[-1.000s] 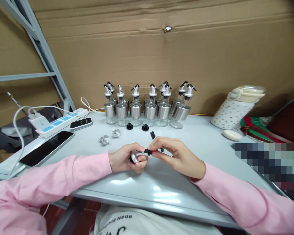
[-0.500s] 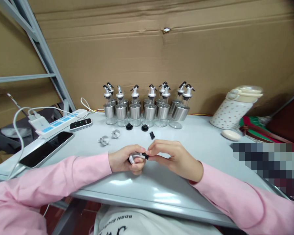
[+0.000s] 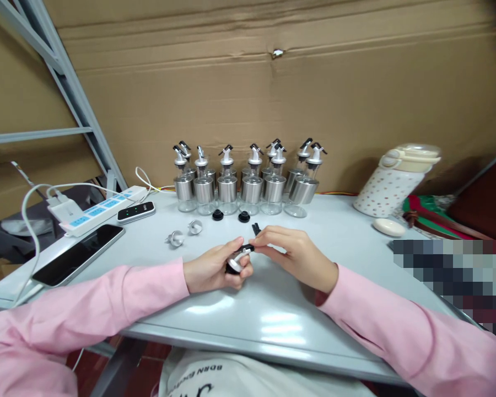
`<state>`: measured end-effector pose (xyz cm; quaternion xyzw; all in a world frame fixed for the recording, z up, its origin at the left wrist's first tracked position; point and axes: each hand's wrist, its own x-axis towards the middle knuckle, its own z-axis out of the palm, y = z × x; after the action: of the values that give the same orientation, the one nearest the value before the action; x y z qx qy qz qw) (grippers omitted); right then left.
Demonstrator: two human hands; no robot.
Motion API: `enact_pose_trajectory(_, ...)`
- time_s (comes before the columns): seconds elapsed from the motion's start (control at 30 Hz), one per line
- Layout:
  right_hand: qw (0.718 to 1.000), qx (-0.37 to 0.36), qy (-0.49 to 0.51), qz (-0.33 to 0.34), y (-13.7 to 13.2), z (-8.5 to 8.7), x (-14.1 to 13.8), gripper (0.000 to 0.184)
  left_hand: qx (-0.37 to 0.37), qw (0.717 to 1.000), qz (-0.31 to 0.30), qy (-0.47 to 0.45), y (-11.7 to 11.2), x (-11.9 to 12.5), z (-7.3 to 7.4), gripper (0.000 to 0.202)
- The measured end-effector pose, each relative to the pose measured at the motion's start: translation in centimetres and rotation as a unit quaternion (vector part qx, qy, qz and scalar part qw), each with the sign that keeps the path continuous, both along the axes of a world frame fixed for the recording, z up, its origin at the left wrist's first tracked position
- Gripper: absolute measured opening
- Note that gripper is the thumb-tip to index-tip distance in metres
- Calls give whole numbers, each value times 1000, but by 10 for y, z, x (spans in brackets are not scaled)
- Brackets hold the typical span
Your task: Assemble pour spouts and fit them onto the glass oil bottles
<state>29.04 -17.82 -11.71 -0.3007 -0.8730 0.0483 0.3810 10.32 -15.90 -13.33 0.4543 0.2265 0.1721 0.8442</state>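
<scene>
My left hand (image 3: 217, 269) is closed around a silver and black pourer spout (image 3: 238, 261), tilted with its tip up to the right. With thumb and fingertips, my right hand (image 3: 295, 255) pinches the black lever (image 3: 249, 248) at the spout's upper end. The fingers partly hide both spout and lever. Just beyond my right fingertips lie small black plastic pieces (image 3: 255, 228). Two black stoppers (image 3: 217, 215) rest in front of the bottles. Two small steel funnels (image 3: 176, 239) lie beyond my left hand.
Several glass and steel oil bottles (image 3: 227, 190) with pourer spouts stand along the cardboard wall (image 3: 190, 94). At left are a phone (image 3: 80, 255), a power strip (image 3: 103, 209) and a small black-topped device (image 3: 136, 212). A dotted flask (image 3: 391, 184) and a cream oval object (image 3: 388, 226) are at right.
Both hands have shifted slightly away from me, with the pourer spout turned so its black base shows below and its lever points further up.
</scene>
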Motion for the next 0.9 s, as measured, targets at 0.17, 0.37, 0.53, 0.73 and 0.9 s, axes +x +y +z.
enact_pose_trajectory(0.17,997,-72,26,-32,3,-1,2,13,59,998,-4,-1,-6,3,6,42)
enact_pose_trajectory(0.37,988,-142,47,-26,-8,10,-5,13,421,901,19,102,-5,-6,1,21)
enact_pose_trajectory(0.53,985,-159,67,30,-11,12,-6,13,659,731,19,174,-2,-10,-2,6)
enact_pose_trajectory(0.73,962,-248,103,52,-7,11,-1,19,701,691,36,174,-4,-9,-1,7)
enact_pose_trajectory(0.9,893,-394,187,110,-2,6,0,17,712,685,52,143,-4,-11,-2,24)
